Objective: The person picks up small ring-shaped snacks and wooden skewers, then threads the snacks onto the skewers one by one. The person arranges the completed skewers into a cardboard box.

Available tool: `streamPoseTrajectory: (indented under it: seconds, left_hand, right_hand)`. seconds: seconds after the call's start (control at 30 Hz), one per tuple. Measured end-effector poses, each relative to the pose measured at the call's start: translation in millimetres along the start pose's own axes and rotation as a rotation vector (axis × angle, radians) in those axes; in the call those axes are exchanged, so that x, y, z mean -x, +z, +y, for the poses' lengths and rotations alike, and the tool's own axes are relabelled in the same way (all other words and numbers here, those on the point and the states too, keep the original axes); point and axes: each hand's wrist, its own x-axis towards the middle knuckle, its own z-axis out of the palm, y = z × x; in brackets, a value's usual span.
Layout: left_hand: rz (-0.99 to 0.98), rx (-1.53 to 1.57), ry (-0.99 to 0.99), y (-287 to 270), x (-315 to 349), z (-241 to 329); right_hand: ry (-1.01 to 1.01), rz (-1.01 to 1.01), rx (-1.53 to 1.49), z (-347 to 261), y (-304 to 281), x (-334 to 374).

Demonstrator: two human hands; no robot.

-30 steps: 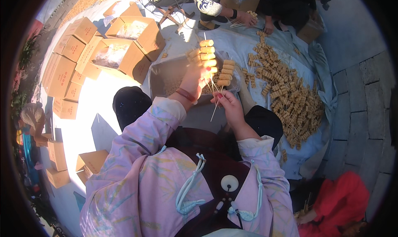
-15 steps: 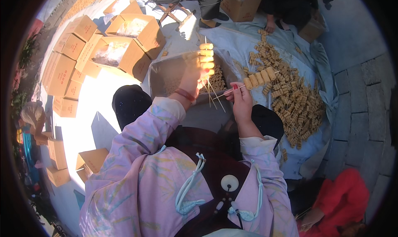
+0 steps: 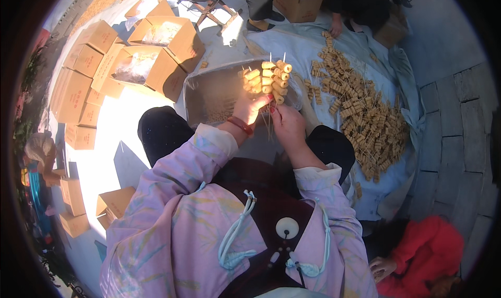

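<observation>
Bunched skewers (image 3: 267,81) stand over a plastic-lined box (image 3: 206,87), long axes roughly 6-to-12 o'clock, loaded ends toward 12, bare sticks toward 6. The left hand's (image 3: 249,110) grip is closed around the sticks; the right hand (image 3: 289,123) pinches below the 1 o'clock skewer. Stubby golden cylinders thread slim, straight sticks.

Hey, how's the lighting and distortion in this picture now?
Head view: glare washes out the ground beside the cardboard boxes; head view: sunlight catches the held skewers, shade covers the skewer pile; head view: fisheye bends the grey blocks at right.
</observation>
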Motion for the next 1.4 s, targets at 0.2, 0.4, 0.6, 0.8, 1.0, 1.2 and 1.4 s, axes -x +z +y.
streamPoseTrajectory:
  seconds: [0.2,0.4,0.6,0.8,1.0,1.2,1.4]
  left_hand:
    - [0.004,-0.022,0.025,2,0,-7]
    - [0.044,-0.059,0.074,-1,-4,-2]
    - [-0.036,-0.013,0.003,2,-1,5]
    - [-0.061,-0.02,0.081,7,1,-5]
    - [-0.055,-0.027,0.026,14,7,1]
    - [-0.004,-0.08,0.004,20,15,7]
    - [-0.145,-0.078,0.061,15,7,11]
  right_hand:
    - [-0.044,0.04,0.06,7,9,0]
    - [0.042,0.031,-0.155,5,-7,1]
    - [-0.052,-0.002,-0.01,7,-7,1]
    - [0.016,-0.099,0.034,8,1,4]
    - [-0.006,-0.1,0.048,2,0,2]
    - [0.195,-0.002,-0.181,3,13,6]
    - [0.248,-0.006,-0.347,9,17,9]
